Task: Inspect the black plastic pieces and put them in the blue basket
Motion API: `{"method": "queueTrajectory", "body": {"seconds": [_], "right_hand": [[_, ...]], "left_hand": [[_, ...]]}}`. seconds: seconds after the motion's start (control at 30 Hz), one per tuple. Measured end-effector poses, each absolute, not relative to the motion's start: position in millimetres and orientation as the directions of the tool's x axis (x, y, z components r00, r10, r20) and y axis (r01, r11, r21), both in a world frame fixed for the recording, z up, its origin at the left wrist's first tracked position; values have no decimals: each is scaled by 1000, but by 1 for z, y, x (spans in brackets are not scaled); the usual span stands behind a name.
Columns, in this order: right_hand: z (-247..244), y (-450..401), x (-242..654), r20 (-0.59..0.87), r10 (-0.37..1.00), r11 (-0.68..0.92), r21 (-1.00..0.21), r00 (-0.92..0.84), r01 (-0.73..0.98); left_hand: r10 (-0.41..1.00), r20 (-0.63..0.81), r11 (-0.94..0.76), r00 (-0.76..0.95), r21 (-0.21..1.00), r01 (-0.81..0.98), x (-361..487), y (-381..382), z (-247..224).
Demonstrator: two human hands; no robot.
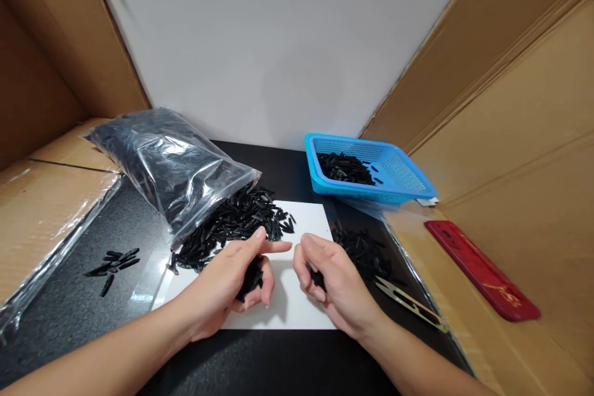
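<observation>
Left hand (229, 269) curled around black pieces (252, 278), right hand (336, 272) clenched on more, both above white sheet (290, 306), heap (241, 216) at sheet's far left, bag (171, 161) beside heap, basket (401, 176) beyond at right, snips (411, 302) right of sheet.

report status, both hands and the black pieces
Left hand cupping black pieces. Right hand curled around more. Plastic bag overlaps loose pile in this view.

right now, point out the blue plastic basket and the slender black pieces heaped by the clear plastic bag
Blue plastic basket (394, 174): head view, bare perforated inside.
Slender black pieces (244, 213): head view, middle of the heap.
</observation>
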State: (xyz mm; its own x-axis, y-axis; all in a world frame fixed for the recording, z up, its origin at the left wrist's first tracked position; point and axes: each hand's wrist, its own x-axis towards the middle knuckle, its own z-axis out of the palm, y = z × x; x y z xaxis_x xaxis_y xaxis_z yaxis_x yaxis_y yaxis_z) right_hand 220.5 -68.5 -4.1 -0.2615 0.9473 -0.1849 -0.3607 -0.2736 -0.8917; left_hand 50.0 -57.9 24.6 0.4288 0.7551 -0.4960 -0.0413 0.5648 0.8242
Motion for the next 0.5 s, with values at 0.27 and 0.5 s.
{"method": "queueTrajectory", "body": {"seconds": [0.27, 0.5], "right_hand": [[-3, -78, 210, -28, 953, -5, -997, -300, 75], [1, -72, 217, 18, 992, 27, -997, -122, 75]], "left_hand": [[776, -486, 545, 401, 837, -41, 56, -67, 18], [763, -487, 562, 424, 824, -65, 51, -63, 24]]}}
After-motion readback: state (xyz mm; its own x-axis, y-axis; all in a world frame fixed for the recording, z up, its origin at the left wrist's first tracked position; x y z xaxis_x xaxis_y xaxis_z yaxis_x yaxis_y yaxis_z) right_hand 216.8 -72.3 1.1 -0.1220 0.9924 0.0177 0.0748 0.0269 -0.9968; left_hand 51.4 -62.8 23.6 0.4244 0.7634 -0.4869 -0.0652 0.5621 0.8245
